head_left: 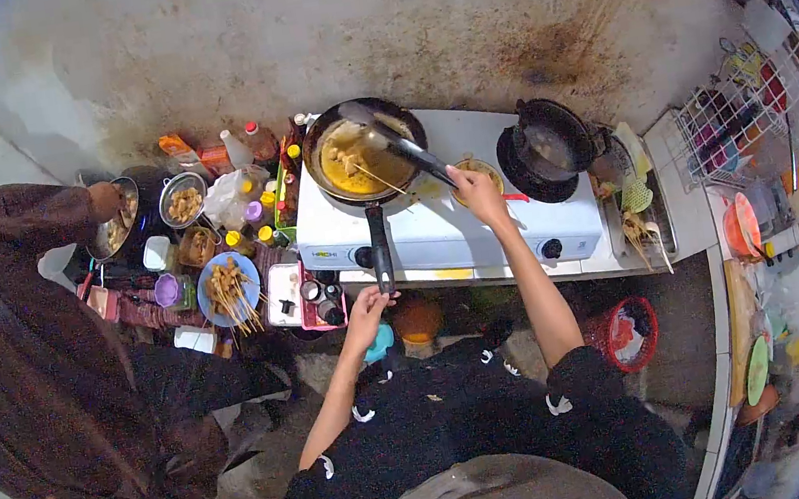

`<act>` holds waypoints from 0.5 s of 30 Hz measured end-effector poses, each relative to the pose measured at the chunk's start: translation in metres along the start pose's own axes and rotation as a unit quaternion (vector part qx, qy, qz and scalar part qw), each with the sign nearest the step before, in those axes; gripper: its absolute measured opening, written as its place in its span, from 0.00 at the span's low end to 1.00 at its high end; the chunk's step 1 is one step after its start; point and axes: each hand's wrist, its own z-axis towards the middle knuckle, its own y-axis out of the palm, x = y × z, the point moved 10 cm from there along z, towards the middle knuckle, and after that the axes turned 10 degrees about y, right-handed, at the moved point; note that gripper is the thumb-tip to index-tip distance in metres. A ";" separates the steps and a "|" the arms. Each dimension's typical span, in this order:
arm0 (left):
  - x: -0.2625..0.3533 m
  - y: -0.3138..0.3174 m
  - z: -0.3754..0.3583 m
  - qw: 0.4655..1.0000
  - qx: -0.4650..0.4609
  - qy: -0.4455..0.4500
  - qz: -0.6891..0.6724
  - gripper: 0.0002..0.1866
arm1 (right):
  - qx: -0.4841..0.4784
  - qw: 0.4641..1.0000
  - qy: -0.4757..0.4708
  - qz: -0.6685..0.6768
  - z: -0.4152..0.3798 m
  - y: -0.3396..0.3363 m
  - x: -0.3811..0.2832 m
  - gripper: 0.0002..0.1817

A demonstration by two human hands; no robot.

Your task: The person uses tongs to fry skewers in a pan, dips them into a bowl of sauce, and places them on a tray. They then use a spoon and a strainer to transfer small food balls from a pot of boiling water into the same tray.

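Note:
A dark frying pan (318,171) sits on the left burner of the white gas stove (468,230). Yellow-brown sauce (350,177) with lumps of food and a thin skewer (380,178) is inside it. My left hand (365,319) is closed at the end of the black pan handle (379,242). In my right hand (479,195) is a black-handled spatula (412,152), its grey, slightly blurred head over the pan's far side. Below my right hand, a small round dish or lid (476,171) is partly hidden.
A black pot (552,141) stands on the right burner. Left of the stove are a blue plate (214,312) of skewered food, bottles and jars. A person in brown (39,347) works beside another pan (117,226). A red basket (625,333) is at lower right.

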 end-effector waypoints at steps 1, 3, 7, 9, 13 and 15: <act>0.001 0.000 -0.001 1.000 0.001 -0.001 0.000 0.11 | 0.011 1.000 0.011 0.007 0.000 -0.002 0.002 0.25; 0.002 0.000 0.000 1.000 0.005 -0.003 -0.008 0.11 | 0.015 1.000 -0.009 -0.008 -0.004 -0.004 -0.004 0.25; 0.002 0.000 0.000 1.000 0.008 -0.019 -0.004 0.11 | -0.003 1.000 0.001 0.020 0.003 0.002 0.001 0.24; 0.006 0.001 -0.001 1.000 0.003 -0.013 0.000 0.10 | 0.006 1.000 -0.011 -0.004 0.003 0.001 0.000 0.24; 0.002 0.000 0.000 1.000 0.012 -0.022 -0.005 0.11 | -0.016 1.000 0.003 0.006 -0.001 0.002 -0.001 0.23; -0.001 -0.001 0.001 1.000 0.006 -0.014 -0.009 0.11 | 0.005 1.000 -0.010 0.017 0.002 0.002 0.000 0.23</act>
